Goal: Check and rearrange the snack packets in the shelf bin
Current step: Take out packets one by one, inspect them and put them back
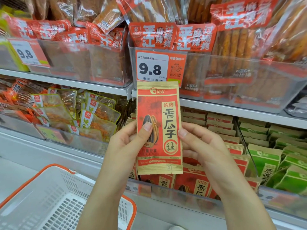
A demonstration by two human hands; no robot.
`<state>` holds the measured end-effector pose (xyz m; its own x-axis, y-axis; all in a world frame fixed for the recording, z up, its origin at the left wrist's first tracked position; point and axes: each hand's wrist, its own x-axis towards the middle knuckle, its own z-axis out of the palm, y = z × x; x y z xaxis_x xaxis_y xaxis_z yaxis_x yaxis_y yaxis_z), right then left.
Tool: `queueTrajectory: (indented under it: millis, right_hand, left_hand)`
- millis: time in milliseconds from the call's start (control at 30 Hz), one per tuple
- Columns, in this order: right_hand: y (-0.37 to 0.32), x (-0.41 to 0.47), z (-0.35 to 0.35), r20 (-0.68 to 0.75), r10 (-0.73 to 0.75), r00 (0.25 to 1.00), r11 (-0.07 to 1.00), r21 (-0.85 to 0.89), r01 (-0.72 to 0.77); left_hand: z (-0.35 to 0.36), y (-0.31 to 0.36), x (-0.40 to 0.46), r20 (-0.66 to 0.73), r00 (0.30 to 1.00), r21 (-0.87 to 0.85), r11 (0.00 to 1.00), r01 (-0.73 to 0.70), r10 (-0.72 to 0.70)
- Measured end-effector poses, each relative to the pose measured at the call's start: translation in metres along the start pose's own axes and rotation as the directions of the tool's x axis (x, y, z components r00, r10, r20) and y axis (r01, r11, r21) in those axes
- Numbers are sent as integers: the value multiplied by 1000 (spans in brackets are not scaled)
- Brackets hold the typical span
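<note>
I hold a red and tan sunflower-seed packet [159,127] upright, face toward me, in front of the shelves. My left hand [127,140] pinches its left edge, thumb on the front. My right hand [197,145] grips its right edge, thumb on the front and fingers behind. Below and behind it a clear shelf bin [182,195] holds several matching red packets [199,186], some standing in rows, some leaning at the front.
Green packets [272,161] fill the bin section to the right, past a wire divider. A clear bin of small orange snack bags [93,113] sits to the left. Upper shelf bins hold red spicy-stick bags and a 9.8 price tag [152,67]. A white basket with orange rim [54,201] stands at lower left.
</note>
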<state>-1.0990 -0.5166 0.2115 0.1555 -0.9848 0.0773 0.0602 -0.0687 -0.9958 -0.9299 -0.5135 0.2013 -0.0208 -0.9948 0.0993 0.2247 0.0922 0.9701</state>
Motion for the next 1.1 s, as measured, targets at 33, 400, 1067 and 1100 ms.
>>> queueTrajectory:
  millis: [33,400,1067,1100]
  right_hand:
    - [1,1,1,-24,-7,1000,1000,10,7]
    - [4,9,7,-51,-14,999,1000,-10,14]
    - [5,7,14,-129,-122,984,993,-19,121]
    - [5,7,12,-89,-98,991,995,15,99]
  left_hand:
    - [0,0,0,-6,1000,3,1000,4,-4]
    - [-6,-2,2,-50,998,77,996,45,-41]
    - [7,-8,-2,41,981,355,915,-193,191]
    - [5,-8,-3,57,981,334,923,-192,184]
